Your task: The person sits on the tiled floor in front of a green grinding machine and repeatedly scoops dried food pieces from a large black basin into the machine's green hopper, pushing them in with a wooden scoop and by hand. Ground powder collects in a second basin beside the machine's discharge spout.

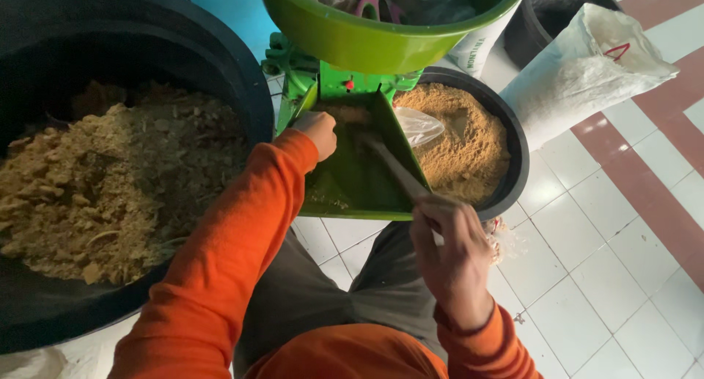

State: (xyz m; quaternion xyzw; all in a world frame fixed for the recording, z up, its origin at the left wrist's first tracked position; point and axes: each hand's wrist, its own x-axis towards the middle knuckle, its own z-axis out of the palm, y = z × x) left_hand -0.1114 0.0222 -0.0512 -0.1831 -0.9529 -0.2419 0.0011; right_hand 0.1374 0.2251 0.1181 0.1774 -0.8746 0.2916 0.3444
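Gripping a wooden stick (392,166) in closed fingers, the right hand (451,258) sits at the near lip of the green chute (352,181); the stick slants up into it. The left hand (317,132), curled shut, rests on the chute's left wall, beside the black tub (506,129) of brown meal.

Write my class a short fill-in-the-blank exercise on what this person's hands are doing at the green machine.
1. The right hand holds a thin ____ that reaches into the green chute.
2. The left hand rests on the chute's ____ edge.
3. The round basin beside the chute holds fine ____ meal.
4. Both sleeves are ____.

Missing words: stick; left; brown; orange
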